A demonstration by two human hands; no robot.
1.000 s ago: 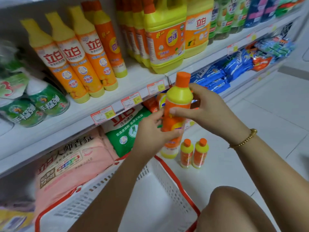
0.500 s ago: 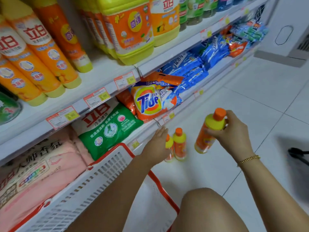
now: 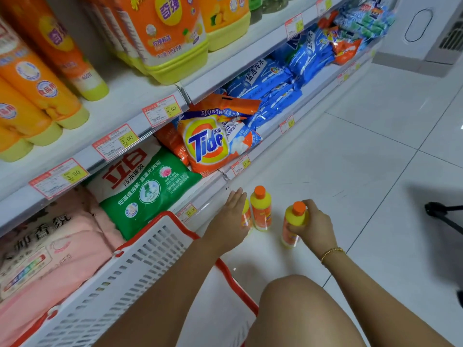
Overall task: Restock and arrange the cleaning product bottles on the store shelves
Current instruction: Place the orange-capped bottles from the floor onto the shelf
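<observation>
3 small bottles [image 3: 260, 209] sat unshelved on floor [image 3: 350, 159]; our right hand [image 3: 313, 226] gripped 1, left hand [image 3: 230, 221], fingers straight, touched another; shelving all ahead.

Each bottle [image 3: 295, 217] I see is yellow with an orange cap and label. The basket [image 3: 140, 259] is white, slotted, rimmed red. Tide bag [image 3: 213, 144]: orange, blue lettering. Green-and-white bag [image 3: 150, 194], blue packs [image 3: 270, 88], pink bag [image 3: 50, 266], white tiled floor [image 3: 363, 159].

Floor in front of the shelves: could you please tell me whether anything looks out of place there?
Yes: two small bottles stand on the floor tiles beside the left hand, not on a shelf; the right hand grips a third bottle, tilted, nearby.
</observation>
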